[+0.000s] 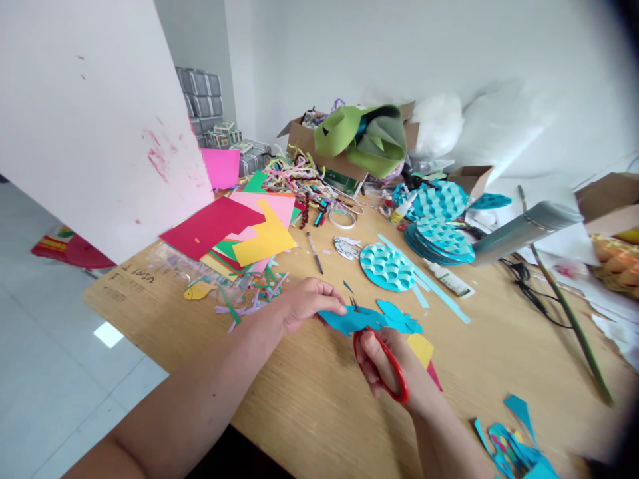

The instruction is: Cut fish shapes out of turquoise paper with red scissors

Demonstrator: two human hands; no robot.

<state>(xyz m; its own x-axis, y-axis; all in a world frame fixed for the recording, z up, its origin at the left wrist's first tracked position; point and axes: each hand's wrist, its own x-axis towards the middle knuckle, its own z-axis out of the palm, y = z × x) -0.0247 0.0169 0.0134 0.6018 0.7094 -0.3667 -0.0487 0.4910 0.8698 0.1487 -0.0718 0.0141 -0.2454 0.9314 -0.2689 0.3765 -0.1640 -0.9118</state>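
Note:
My left hand [315, 303] pinches the left end of a blue paper cutout [349, 320] above the table. In my right hand [387, 362] are red-handled scissors [402, 386], my thumb and fingers through the loops. Their blade tips show past the far edge of the cutout, and the rest of the blades is hidden by the paper. A small blue scrap [348, 287] is just beyond the tips. Right of the held paper lies another blue fish-like cutout [399, 317]. Yellow paper [420, 347] sits beside my right wrist.
Beyond my hands are a woven blue paper disc [387, 267], a white glue bottle [449, 278] and a pen [315, 253]. Coloured sheets [212, 226] and paper strips [254, 293] lie left. Blue scraps [519, 446] are near right; a grey cylinder [524, 233] stands farther back.

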